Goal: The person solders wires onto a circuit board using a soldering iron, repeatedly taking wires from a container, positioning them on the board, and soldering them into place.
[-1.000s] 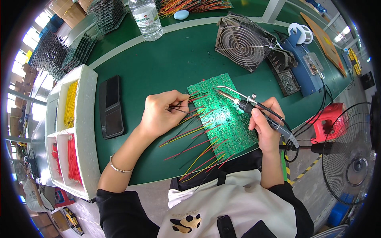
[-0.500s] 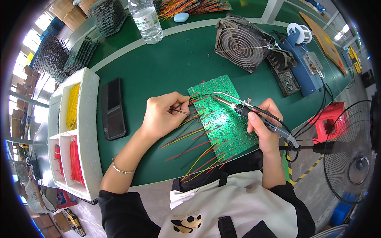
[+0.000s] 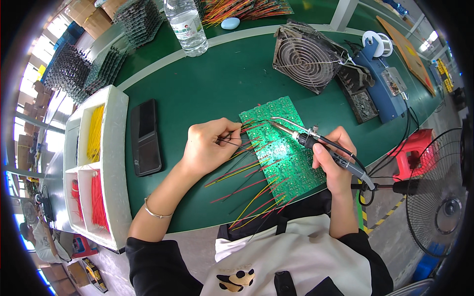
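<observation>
Green worktop (image 3: 197,89) fills most of the view. Standing fan (image 3: 447,207) at the right edge, off the table. White foam tray (image 3: 114,148) on the left, with compartments: yellow wires (image 3: 95,133) in the far one, red wires (image 3: 99,197) in a nearer one. Green circuit board (image 3: 291,160), a panel of many small repeated units, lies flat near the table's front edge, between the two hands. Caged bench fan (image 3: 303,61) sits beyond it, tilted; blue unit (image 3: 385,93) to that fan's right. Red stool (image 3: 414,155) on the floor, right side.

Hands are well apart from each other. Left hand (image 3: 210,145): at the board's left edge, thumb and fingertips pinched on black wires (image 3: 228,140). Right hand (image 3: 335,163): over the board's right side, wrapped round the handle of a soldering iron (image 3: 308,141). Iron's tip points left at the upper part of the board; can't tell if it touches. Thin bent metal tube (image 3: 291,123) runs alongside the iron.

Clear bottle (image 3: 190,32) stands at the far side. Black case (image 3: 146,138) lies right of the tray. White spool (image 3: 380,44) tops the blue unit. Red and yellow loose wires (image 3: 242,171) stick out from the board's left edge. Pale blue oval object (image 3: 230,23) is right of the bottle.
</observation>
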The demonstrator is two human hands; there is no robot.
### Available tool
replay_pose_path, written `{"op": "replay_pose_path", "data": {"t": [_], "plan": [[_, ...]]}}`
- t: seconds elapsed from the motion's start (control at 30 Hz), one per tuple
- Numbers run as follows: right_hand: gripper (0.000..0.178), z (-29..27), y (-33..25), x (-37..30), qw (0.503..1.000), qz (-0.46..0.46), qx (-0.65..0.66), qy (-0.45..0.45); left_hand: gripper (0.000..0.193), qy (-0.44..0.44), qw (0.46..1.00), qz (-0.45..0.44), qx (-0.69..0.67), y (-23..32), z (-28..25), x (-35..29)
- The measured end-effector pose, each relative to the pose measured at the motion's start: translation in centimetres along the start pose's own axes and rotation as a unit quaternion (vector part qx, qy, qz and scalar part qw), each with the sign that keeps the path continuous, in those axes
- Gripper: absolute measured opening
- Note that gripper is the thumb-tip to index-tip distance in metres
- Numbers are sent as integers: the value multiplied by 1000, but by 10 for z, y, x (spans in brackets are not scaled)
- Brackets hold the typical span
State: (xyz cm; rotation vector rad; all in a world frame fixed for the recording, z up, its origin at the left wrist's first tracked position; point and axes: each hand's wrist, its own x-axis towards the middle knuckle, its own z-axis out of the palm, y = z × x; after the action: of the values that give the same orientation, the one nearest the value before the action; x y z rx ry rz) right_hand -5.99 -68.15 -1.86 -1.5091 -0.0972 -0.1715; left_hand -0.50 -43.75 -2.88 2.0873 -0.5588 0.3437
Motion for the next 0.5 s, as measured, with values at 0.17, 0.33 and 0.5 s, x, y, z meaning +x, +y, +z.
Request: {"op": "replay_pose_path", "data": {"t": [0.17,0.33,0.5], "plan": [[18,0,3,0,1000,-11,-9,0,8,3,1000,9,9,0,1,0],[18,0,3,0,1000,-14,-10,-5,8,9,1000,17,15,0,1,0],[19,-1,1,-1,1000,-11,3,1,8,13,1000,21,12,-1,1,-1]]}}
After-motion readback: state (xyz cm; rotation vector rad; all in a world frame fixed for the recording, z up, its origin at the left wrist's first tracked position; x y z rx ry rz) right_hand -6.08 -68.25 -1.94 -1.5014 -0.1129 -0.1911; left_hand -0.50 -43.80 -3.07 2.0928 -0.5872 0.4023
